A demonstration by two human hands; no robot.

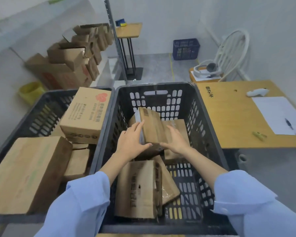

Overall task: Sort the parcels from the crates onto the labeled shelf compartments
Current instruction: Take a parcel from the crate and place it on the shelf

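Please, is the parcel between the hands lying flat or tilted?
Tilted: the parcel is propped on other parcels in the right crate, far end raised.

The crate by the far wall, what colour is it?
The far crate is blue; head view shows it.
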